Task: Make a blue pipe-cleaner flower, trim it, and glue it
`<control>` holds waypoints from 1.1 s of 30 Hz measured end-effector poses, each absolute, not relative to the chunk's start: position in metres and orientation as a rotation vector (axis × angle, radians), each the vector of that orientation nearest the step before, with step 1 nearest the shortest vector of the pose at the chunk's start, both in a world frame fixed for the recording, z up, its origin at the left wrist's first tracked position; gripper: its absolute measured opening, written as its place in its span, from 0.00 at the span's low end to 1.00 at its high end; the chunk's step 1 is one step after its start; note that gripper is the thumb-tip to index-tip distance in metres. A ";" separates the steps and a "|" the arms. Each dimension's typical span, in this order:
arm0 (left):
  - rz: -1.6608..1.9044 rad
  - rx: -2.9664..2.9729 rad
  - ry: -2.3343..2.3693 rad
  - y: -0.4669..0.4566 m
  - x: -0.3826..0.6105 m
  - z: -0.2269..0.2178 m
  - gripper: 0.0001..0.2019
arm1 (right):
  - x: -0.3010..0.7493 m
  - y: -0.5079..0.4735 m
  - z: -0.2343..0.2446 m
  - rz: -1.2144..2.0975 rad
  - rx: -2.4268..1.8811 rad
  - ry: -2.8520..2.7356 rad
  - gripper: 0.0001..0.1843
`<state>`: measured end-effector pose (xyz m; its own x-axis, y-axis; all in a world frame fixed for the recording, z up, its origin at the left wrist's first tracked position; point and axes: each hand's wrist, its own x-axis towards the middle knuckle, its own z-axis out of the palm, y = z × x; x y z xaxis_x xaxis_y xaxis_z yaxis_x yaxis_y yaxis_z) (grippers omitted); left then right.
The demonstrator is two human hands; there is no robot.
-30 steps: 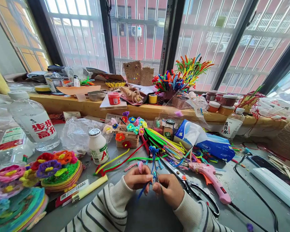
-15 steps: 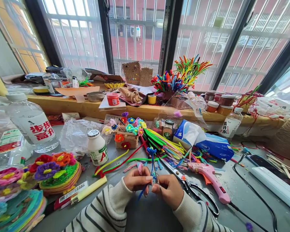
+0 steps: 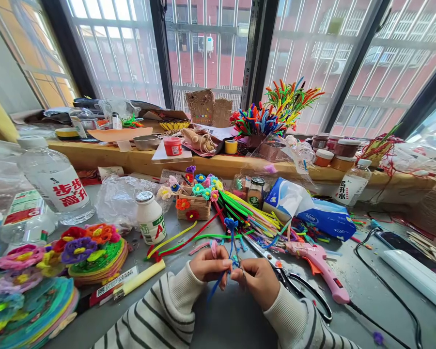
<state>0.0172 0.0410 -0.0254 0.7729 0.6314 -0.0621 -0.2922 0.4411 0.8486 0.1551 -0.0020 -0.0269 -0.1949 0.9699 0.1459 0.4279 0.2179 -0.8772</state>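
Note:
A blue pipe cleaner (image 3: 215, 287) is pinched in my left hand (image 3: 209, 264), and its loose end hangs down below the fingers. My right hand (image 3: 258, 280) is closed at the same spot, thumb and fingertips pressed on the blue fuzzy strand. Just above both hands rises a small blue pipe-cleaner flower (image 3: 231, 224) on a thin stem; which fingers grip the stem I cannot tell. A pink fuzzy loop (image 3: 213, 248) shows at the left index finger. Beyond and right of my right hand lie large scissors (image 3: 290, 281) with black handles.
A pink glue gun (image 3: 321, 266) with a black cord lies at right. Bundled pipe cleaners (image 3: 250, 213) and a flower-filled basket (image 3: 199, 208) stand ahead. At left are a white bottle (image 3: 150, 218), a yellow-handled tool (image 3: 140, 279) and flower-topped discs (image 3: 98, 257).
The whole view has shifted slightly, so things appear a little farther right. Both hands keep their pinch on the blue pipe cleaner, with only small finger movement.

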 end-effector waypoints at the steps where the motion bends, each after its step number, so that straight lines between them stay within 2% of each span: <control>1: 0.603 0.961 0.415 0.041 0.018 -0.025 0.11 | 0.155 -0.001 -0.028 0.913 -1.323 -1.738 0.30; 13: 0.683 1.002 0.510 0.041 0.019 -0.030 0.14 | 0.156 -0.001 -0.030 0.904 -1.190 -1.904 0.37; 33: 0.680 0.965 0.539 0.039 0.018 -0.028 0.13 | 0.155 0.000 -0.029 0.760 -1.325 -1.784 0.28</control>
<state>0.0184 0.0389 -0.0283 0.6733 0.7303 -0.1152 -0.2791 0.3953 0.8751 0.1552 0.0004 -0.0290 -0.1605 0.9598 0.2304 0.4987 0.2803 -0.8202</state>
